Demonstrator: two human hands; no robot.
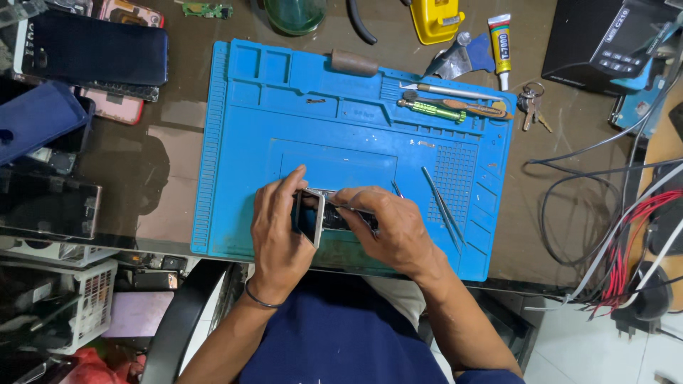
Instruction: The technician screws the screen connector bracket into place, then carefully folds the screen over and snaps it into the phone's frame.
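Observation:
An opened smartphone (316, 213) lies over the near part of a blue work mat (242, 142). My left hand (277, 231) grips its lifted screen panel from the left, tilting it up on edge. My right hand (391, 227) rests on the phone body and pinches a thin metal tool whose tip points into the gap between panel and body. The inside of the phone is mostly hidden by my fingers.
Tweezers (440, 206) lie right of my hands. A green screwdriver (432, 109), knife and wooden-handled tool lie at the mat's back right. A glue tube (501, 44), keys (530, 107), stacked phones (92, 57) at left, and cables (619, 235) at right surround the mat.

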